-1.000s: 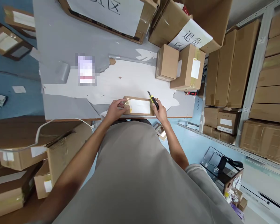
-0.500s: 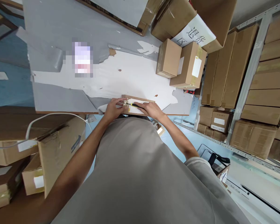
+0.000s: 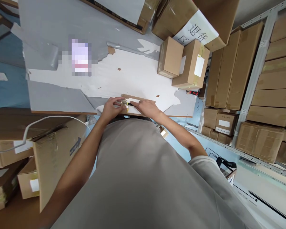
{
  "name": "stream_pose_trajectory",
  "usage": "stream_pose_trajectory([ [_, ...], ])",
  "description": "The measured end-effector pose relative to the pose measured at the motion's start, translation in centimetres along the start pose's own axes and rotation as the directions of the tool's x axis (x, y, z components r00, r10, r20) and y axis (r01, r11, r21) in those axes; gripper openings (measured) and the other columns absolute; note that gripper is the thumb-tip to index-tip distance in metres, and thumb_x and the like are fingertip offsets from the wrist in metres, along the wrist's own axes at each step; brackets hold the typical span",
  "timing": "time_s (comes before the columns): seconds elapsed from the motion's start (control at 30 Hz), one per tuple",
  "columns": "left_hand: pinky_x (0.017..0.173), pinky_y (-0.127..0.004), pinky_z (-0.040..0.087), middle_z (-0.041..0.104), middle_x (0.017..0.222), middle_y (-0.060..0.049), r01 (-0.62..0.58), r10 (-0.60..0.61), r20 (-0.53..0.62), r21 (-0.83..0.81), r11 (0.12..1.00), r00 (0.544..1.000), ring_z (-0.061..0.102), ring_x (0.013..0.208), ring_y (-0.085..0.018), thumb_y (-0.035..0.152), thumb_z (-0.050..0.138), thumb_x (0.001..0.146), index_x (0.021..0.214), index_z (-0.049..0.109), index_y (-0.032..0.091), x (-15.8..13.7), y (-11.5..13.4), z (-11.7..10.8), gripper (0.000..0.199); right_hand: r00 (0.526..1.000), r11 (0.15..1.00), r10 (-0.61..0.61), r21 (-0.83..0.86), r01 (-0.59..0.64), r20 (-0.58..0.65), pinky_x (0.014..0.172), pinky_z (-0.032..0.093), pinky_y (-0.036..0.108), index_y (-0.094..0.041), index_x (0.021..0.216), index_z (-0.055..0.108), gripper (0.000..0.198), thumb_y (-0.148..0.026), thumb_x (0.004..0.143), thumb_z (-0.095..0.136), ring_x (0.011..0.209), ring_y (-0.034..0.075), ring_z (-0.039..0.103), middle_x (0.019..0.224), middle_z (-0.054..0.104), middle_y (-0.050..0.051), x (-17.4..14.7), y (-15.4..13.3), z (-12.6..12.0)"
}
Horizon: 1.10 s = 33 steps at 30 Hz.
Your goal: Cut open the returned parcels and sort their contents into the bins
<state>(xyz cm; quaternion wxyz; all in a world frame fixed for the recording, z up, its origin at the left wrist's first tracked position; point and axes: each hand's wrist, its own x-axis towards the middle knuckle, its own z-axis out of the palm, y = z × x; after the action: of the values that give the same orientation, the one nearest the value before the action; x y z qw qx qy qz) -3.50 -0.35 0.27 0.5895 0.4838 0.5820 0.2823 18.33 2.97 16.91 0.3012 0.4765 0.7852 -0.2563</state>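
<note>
A small cardboard box [image 3: 138, 97] lies at the table's front edge, close against my body. On its top is a white label [image 3: 131, 109], with shiny clear tape [image 3: 124, 102] at the left end. My left hand [image 3: 112, 108] grips that left end, its fingers bent around the taped part. My right hand [image 3: 148, 108] rests over the label and holds a slim black-and-yellow tool [image 3: 132, 104]. The tool's tip points left at the tape. Most of its handle is hidden under my fingers, and I cannot tell whether it is a cutter or a pen.
Two cardboard boxes [image 3: 170, 57] stand at the table's right, before a large open carton [image 3: 219, 19] with a paper sign. A red-and-black object [image 3: 193, 93] lies near the right edge. Shelves of boxes [image 3: 271, 95] rise at right; a white cable [image 3: 50, 117] crosses a carton at left.
My right hand and the tool have moved left along the box, bringing the tip to the tape; less of the tool shows. The whole view has shifted slightly.
</note>
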Motion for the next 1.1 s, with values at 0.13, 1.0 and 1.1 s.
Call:
stream_pose_trajectory([
  [0.13, 0.104, -0.047, 0.072, 0.078, 0.134, -0.012, 0.028, -0.027, -0.031, 0.029, 0.999, 0.999, 0.079, 0.101, -0.029, 0.043, 0.094, 0.075, 0.133, 0.089, 0.021, -0.1, 0.4, 0.2, 0.063, 0.999, 0.998, 0.022, -0.057, -0.020, 0.036, 0.104, 0.062, 0.043, -0.023, 0.173, 0.062, 0.056, -0.009, 0.122, 0.046, 0.129, 0.035, 0.085, 0.129, 0.089, 0.019, -0.5, -0.6, -0.2],
  [1.0, 0.102, -0.042, 0.066, 0.083, 0.137, -0.013, 0.195, -0.208, -0.241, -0.076, 0.978, 0.948, 0.075, 0.113, -0.030, 0.039, 0.085, 0.074, 0.134, 0.088, 0.022, -1.2, 2.2, 4.3, 0.063, 0.978, 0.911, 0.205, 0.372, -0.177, -0.035, 0.099, 0.062, 0.038, -0.035, 0.160, 0.071, 0.044, -0.027, 0.124, 0.049, 0.122, 0.030, 0.084, 0.131, 0.088, 0.009, -12.1, 14.0, 10.4],
  [1.1, 0.101, -0.043, 0.067, 0.083, 0.137, -0.014, 0.240, -0.297, -0.293, -0.213, 0.947, 0.909, 0.074, 0.105, -0.027, 0.033, 0.089, 0.067, 0.135, 0.087, 0.018, -0.6, 2.8, 4.1, 0.070, 0.942, 0.619, 0.250, 0.785, 0.022, -0.223, 0.102, 0.068, 0.039, -0.031, 0.161, 0.069, 0.046, -0.044, 0.125, 0.042, 0.114, 0.026, 0.086, 0.132, 0.088, 0.006, -9.8, 14.7, 13.8],
])
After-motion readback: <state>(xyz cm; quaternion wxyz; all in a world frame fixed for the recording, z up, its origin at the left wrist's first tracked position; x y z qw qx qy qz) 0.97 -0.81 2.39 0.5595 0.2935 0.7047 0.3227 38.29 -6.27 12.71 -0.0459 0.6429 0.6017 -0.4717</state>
